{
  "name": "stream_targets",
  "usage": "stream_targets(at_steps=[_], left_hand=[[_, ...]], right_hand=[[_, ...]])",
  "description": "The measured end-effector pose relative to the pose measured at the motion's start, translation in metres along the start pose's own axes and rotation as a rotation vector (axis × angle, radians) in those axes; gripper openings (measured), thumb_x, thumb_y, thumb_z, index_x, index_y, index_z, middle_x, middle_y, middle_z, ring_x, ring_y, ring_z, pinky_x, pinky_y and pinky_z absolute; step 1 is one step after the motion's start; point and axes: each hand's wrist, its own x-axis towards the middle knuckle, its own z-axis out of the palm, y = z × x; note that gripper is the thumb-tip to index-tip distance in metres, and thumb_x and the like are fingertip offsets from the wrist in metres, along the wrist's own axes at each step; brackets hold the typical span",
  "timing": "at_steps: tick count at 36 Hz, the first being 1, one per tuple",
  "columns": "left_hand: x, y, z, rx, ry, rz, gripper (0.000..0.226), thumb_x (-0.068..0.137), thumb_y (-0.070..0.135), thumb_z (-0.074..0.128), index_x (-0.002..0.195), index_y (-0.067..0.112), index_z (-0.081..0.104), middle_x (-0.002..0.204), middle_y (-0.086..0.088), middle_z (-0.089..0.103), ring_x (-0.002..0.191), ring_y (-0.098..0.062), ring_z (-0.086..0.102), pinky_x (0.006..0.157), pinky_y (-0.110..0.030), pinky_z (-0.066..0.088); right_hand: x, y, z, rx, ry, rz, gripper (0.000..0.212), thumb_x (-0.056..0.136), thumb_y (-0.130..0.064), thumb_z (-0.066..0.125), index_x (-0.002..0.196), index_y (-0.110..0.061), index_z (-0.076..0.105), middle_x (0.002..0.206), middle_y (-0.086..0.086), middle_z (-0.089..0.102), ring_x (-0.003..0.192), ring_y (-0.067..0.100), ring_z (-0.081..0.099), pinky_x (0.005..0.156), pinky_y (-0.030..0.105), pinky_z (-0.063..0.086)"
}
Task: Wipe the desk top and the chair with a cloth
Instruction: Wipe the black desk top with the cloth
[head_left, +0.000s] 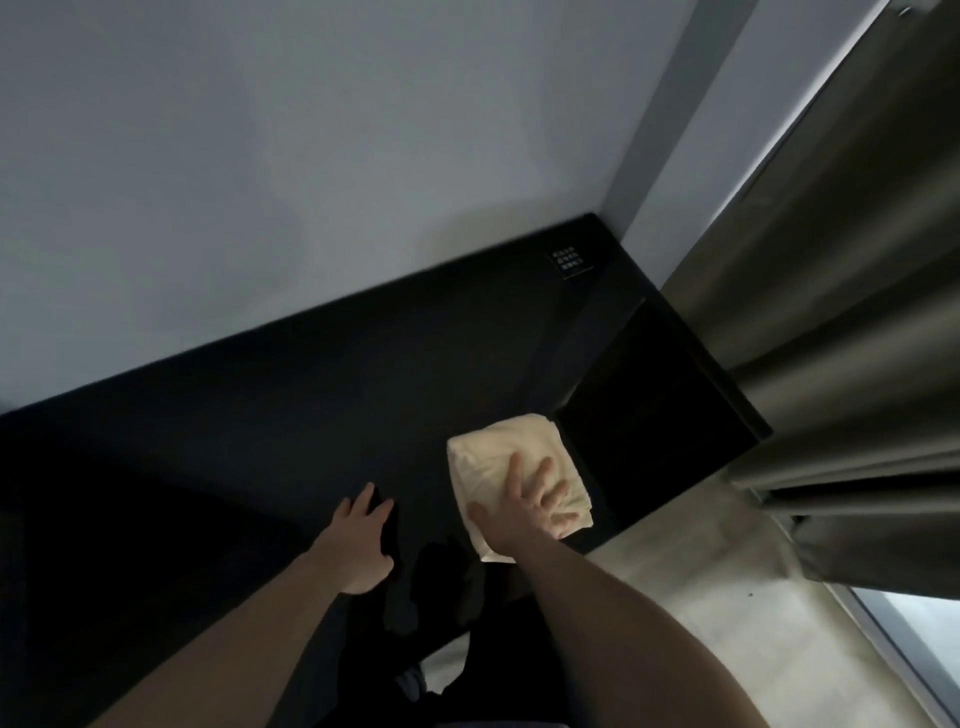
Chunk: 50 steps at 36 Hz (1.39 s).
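A black desk top (291, 410) runs along the white wall. On its right part lies a folded cream cloth (488, 447). My right hand (524, 504) presses flat on the cloth with spread fingers. My left hand (363, 540) rests to the left of it, on the desk's front part, touching a dark object (389, 525) that I cannot make out. Just below the hands a black chair (441, 582) shows only as dark shapes against the desk.
A small black card with white print (570, 261) lies at the desk's far right corner. A lower black surface (654, 395) adjoins the desk on the right. Olive curtains (841, 322) hang at the right, over a pale floor (727, 613).
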Motion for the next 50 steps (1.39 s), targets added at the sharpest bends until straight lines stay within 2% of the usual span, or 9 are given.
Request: stream_targets(at_steps=[7,13,17,20,31,37,43,46,50], left_hand=[[0.018,0.041,-0.008,-0.153,0.049,-0.014,0.085,0.096,0.031,0.06,0.163,0.033,0.007,0.168,0.001,-0.019,0.156,-0.033,-0.007,0.124,-0.045,0.016],[0.048,0.096,-0.004,-0.182,0.069,-0.052,0.098,0.091,0.033,0.068,0.162,0.034,-0.001,0.167,0.003,-0.025,0.155,-0.031,-0.014,0.124,-0.048,0.019],[0.075,0.144,0.006,-0.161,0.077,-0.075,0.115,0.084,0.048,0.075,0.161,0.037,-0.009,0.164,0.003,-0.032,0.153,-0.034,-0.022,0.122,-0.059,0.019],[0.095,0.192,0.014,-0.139,0.108,-0.109,0.121,0.079,0.057,0.076,0.159,0.04,-0.014,0.161,0.002,-0.037,0.15,-0.036,-0.029,0.12,-0.068,0.011],[0.142,0.312,0.016,-0.125,0.172,-0.12,0.117,0.083,0.056,0.074,0.158,0.041,-0.014,0.161,0.005,-0.038,0.149,-0.038,-0.031,0.118,-0.071,0.006],[0.142,0.316,0.012,-0.133,0.167,-0.143,0.117,0.086,0.036,0.078,0.159,0.041,-0.013,0.162,0.005,-0.037,0.15,-0.037,-0.029,0.121,-0.067,0.007],[0.117,0.285,0.026,-0.159,0.199,-0.204,0.119,0.085,0.024,0.078,0.159,0.039,-0.014,0.163,0.006,-0.035,0.152,-0.034,-0.026,0.122,-0.064,0.008],[0.102,0.264,0.035,-0.189,0.199,-0.254,0.12,0.084,0.022,0.077,0.158,0.039,-0.015,0.162,0.006,-0.036,0.151,-0.035,-0.026,0.121,-0.065,0.009],[0.082,0.237,0.046,-0.198,0.188,-0.294,0.118,0.085,0.02,0.075,0.158,0.037,-0.016,0.163,0.003,-0.035,0.152,-0.037,-0.025,0.121,-0.065,0.011]], right_hand=[[0.022,0.023,-0.025,-0.021,-0.005,-0.051,0.102,0.094,-0.072,0.047,0.158,-0.039,-0.025,0.16,0.01,-0.045,0.148,0.048,-0.034,0.116,0.074,-0.011],[0.063,0.071,-0.068,-0.169,0.01,-0.114,0.093,0.095,-0.075,0.036,0.158,-0.042,-0.024,0.162,0.006,-0.043,0.15,0.045,-0.031,0.114,0.077,-0.013],[0.098,0.11,-0.104,-0.232,0.021,-0.172,0.089,0.096,-0.076,0.029,0.157,-0.043,-0.027,0.162,0.005,-0.043,0.15,0.044,-0.034,0.113,0.076,-0.017],[0.132,0.143,-0.134,-0.267,0.027,-0.21,0.09,0.095,-0.079,0.026,0.155,-0.043,-0.03,0.161,0.005,-0.045,0.149,0.044,-0.035,0.113,0.076,-0.016],[0.221,0.209,-0.233,-0.299,0.071,-0.265,0.086,0.096,-0.079,0.023,0.153,-0.047,-0.032,0.161,0.002,-0.045,0.15,0.043,-0.032,0.115,0.076,-0.013],[0.253,0.223,-0.262,-0.325,0.114,-0.257,0.091,0.092,-0.085,0.024,0.151,-0.046,-0.034,0.163,0.007,-0.04,0.152,0.046,-0.026,0.116,0.076,-0.005],[0.254,0.215,-0.266,-0.462,0.235,-0.332,0.101,0.093,-0.08,0.032,0.163,-0.024,-0.017,0.168,0.024,-0.02,0.153,0.053,-0.01,0.118,0.075,0.0],[0.256,0.21,-0.256,-0.437,0.194,-0.36,0.098,0.096,-0.076,0.032,0.154,-0.035,-0.035,0.166,0.019,-0.03,0.153,0.054,-0.014,0.118,0.075,-0.002],[0.244,0.206,-0.242,-0.394,0.178,-0.341,0.09,0.099,-0.07,0.035,0.159,-0.038,-0.024,0.166,0.018,-0.031,0.152,0.054,-0.017,0.12,0.072,-0.003]])
